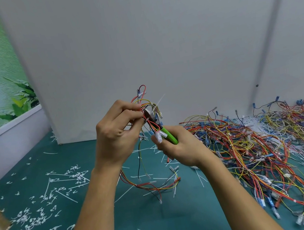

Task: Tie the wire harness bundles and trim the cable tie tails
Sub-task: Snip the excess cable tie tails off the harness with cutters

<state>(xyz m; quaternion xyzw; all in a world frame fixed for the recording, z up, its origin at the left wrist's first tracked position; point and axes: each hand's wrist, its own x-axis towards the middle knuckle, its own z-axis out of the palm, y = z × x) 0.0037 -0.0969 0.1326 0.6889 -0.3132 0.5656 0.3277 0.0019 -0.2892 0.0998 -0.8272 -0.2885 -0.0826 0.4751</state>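
left hand [116,134] pinches thin multicolour wire bundle [145,104] | right hand [180,148] grips green-handled cutters [167,133] | jaws at white plastic tie tail [160,100]

The single head-worn camera is looking forward and down over the teal table [164,222], sitting near the left hand [116,138] and right hand [181,149], facing a grey partition [156,44].

Bare left hand [117,134] raised, fingers curled, pinching; right hand [180,150] just lower, fist clenched, gripping.

Green-handled cutters [167,133], teal table [164,222]
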